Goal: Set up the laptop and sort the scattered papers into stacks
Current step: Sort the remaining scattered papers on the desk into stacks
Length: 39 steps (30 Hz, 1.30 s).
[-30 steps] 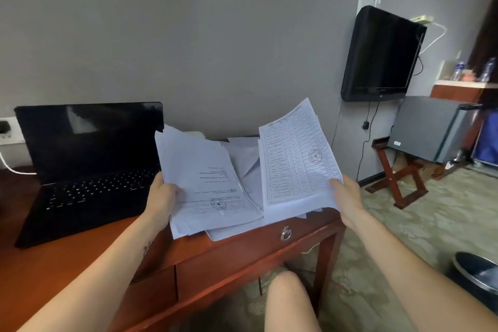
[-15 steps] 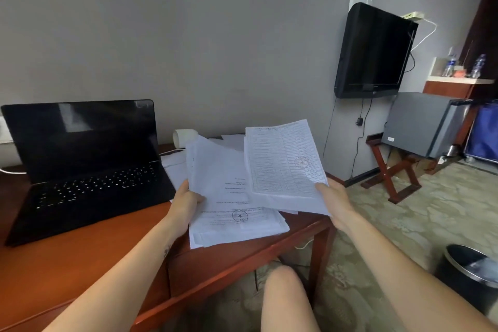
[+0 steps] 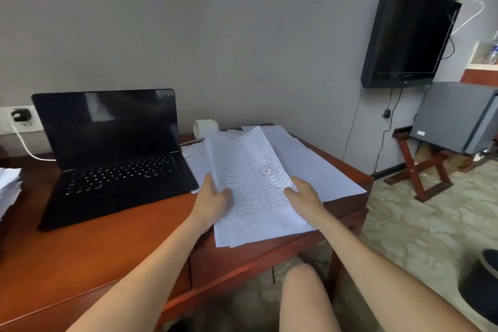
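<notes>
A paper pile point(image 3: 8, 191) is cut off at the left edge, and the print on the held sheet is too small to read. A broad stretch of wooden surface point(image 3: 94, 250) shows before the open, dark laptop point(image 3: 113, 153). Right of it, near the front edge, the left hand point(image 3: 213, 199) and right hand point(image 3: 304, 197) each pinch a side of a red-stamped sheet point(image 3: 250, 170), tilted up over a paper stack point(image 3: 264, 229).

- left hand point(image 3: 213, 198) grips the left edge of the printed sheets point(image 3: 250, 167), thumb on top; forearm stretched forward
- right hand point(image 3: 305, 197) holds their right edge, thumb also on top; forearm stretched forward too
</notes>
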Available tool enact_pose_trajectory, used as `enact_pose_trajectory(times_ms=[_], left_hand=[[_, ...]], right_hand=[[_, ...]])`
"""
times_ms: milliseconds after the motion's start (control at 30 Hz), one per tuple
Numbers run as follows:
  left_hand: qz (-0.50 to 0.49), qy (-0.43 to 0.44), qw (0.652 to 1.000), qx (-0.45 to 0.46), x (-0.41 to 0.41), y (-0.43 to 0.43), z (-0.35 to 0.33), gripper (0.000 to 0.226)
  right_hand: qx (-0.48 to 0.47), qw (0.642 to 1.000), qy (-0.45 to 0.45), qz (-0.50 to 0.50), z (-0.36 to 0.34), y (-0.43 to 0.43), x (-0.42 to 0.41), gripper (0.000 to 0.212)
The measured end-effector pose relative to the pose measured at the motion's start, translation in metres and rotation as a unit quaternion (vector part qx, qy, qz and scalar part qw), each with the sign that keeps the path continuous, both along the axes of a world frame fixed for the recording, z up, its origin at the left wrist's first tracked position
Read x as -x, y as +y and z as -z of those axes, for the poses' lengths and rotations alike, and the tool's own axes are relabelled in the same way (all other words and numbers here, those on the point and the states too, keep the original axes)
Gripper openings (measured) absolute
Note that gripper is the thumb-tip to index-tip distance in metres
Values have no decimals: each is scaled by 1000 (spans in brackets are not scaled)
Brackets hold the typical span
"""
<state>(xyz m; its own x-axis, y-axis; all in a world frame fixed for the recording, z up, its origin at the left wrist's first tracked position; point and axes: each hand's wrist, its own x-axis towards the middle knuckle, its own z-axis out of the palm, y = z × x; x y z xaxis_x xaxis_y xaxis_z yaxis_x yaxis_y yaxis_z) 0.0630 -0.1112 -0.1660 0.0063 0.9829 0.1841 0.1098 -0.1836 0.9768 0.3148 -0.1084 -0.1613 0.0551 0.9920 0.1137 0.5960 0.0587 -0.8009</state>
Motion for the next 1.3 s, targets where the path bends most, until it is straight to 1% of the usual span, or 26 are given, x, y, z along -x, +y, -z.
enact_pose_trajectory(times_ms=[133, 200, 233, 300, 333, 367, 433, 467, 533, 600, 733, 800, 867, 1000, 1100, 1200, 1300], left_hand=[[-15, -30, 999, 0, 3, -4, -8, 51], [-23, -53, 998, -11, 6, -8, -18, 50], [-29, -62, 997, -23, 8, -8, -24, 48], [-38, -57, 996, -53, 13, -11, -40, 48], [-45, -49, 995, -68, 16, -11, -48, 48], [-51, -42, 994, -86, 18, -10, -56, 47], [-61, -27, 989, -129, 23, -8, -72, 45], [-64, -20, 986, -152, 24, -7, -80, 44], [-74, -9, 979, -187, 26, -3, -93, 44], [-94, -4, 975, -203, 27, 1, -105, 42], [-127, -14, 972, -196, 26, 3, -103, 47], [-135, -21, 975, -177, 26, 3, -92, 42], [-144, -37, 976, -161, 26, 1, -83, 37], [-158, -57, 974, -149, 25, 0, -89, 31], [-157, -56, 976, -141, 27, 4, -92, 34], [-154, -35, 979, -126, 29, 6, -88, 48], [-159, -48, 981, -103, 27, 7, -84, 44]], right_hand=[[1, 1000, -25, 12, -10, 2, 8, 27], [-15, 1000, -6, 0, -14, 12, 7, 34], [-22, 999, 32, -7, -18, 19, 6, 42], [-21, 989, 143, -30, -35, 24, 10, 58], [-13, 981, 186, -45, -44, 25, 13, 59], [-13, 977, 206, -58, -56, 24, 17, 51], [-40, 976, 204, -70, -76, 26, 23, 27], [-60, 974, 210, -67, -86, 25, 27, 26], [-100, 967, 232, -46, -103, 26, 34, 30], [-130, 959, 248, -36, -111, 27, 40, 35], [-160, 954, 254, -26, -109, 22, 52, 37], [-152, 953, 262, -30, -101, 18, 57, 39], [-136, 947, 289, -40, -91, 18, 59, 36], [-135, 934, 328, -33, -89, 19, 61, 28], [-145, 943, 296, -47, -90, 18, 63, 31], [-124, 950, 283, -43, -83, 19, 64, 29], [-120, 958, 256, -45, -75, 18, 68, 31]])
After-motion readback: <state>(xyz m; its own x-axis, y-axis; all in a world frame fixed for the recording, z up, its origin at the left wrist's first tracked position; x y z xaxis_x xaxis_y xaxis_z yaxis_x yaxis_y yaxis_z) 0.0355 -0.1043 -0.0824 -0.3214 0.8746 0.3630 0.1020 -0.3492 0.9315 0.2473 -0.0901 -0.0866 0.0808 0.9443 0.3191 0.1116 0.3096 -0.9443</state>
